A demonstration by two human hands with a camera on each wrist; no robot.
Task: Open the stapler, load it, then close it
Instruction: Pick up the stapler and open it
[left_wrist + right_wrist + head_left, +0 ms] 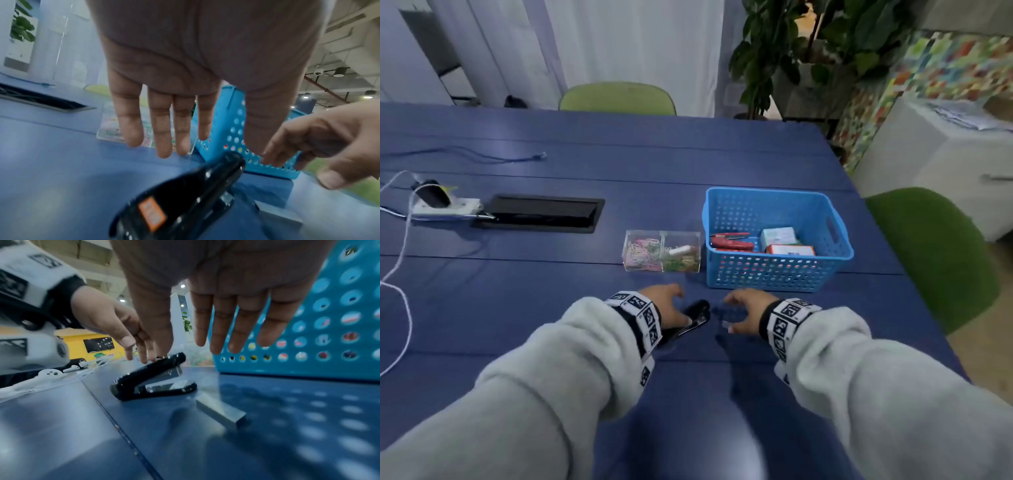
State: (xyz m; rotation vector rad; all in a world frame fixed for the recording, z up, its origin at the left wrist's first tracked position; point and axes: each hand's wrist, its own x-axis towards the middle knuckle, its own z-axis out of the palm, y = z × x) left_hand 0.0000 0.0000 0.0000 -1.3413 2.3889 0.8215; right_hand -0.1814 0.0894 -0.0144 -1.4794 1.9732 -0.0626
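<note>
A black stapler [697, 317] with an orange label [152, 213] lies on the blue table [551, 308], its top arm down in the usual resting angle. My left hand [671, 306] is spread over it with straight fingers [162, 138]; in the right wrist view its fingertips [144, 356] reach the stapler's [152, 379] front top, and I cannot tell if they touch. A silver strip of staples [222, 412] lies on the table just right of the stapler. My right hand [738, 311] hovers above that strip, fingers [222, 331] extended, holding nothing.
A blue perforated basket [777, 274] stands just beyond the hands, holding a red stapler [729, 241] and small boxes [787, 245]. A clear box of paper clips [662, 251] sits left of it. A cable hatch [544, 212], power strip [445, 205] and white cable [400, 301] lie far left.
</note>
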